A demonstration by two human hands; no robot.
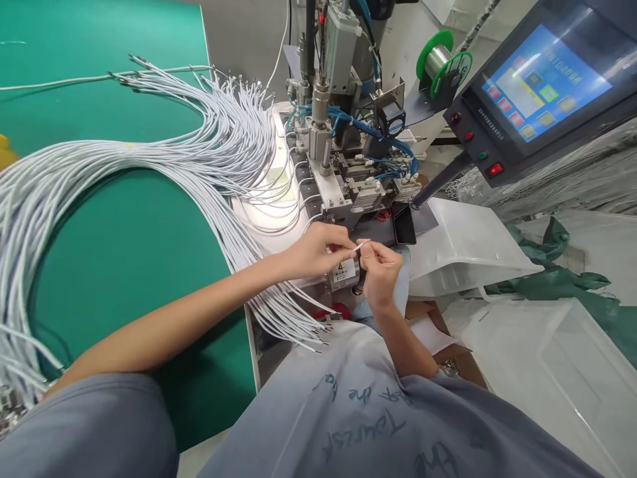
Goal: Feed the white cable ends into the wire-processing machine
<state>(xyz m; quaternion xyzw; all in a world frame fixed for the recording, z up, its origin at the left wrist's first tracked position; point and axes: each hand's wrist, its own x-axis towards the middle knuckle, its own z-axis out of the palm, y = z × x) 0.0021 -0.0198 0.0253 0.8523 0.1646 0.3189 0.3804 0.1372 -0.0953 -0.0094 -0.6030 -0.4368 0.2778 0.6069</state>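
Note:
My left hand (321, 251) pinches a thin white cable (359, 245) between thumb and forefinger. Facing it, my right hand (379, 269) is closed, its thumb and fingertips pressed on the end of the same cable. The cable's tip is too small to make out. Both hands are just in front of a bench machine (328, 153) with cylinders and blue air tubes. Left of them a big bundle of white cables (164, 154) curves over the green table, with many loose ends hanging over its edge below my left forearm.
A tilted touchscreen panel (547, 83) and a green-rimmed wire spool (438, 61) stand at the right of the machine. Below are translucent plastic bins (468, 245) and a cardboard box (470, 366). The green table (134, 265) lies under my left arm.

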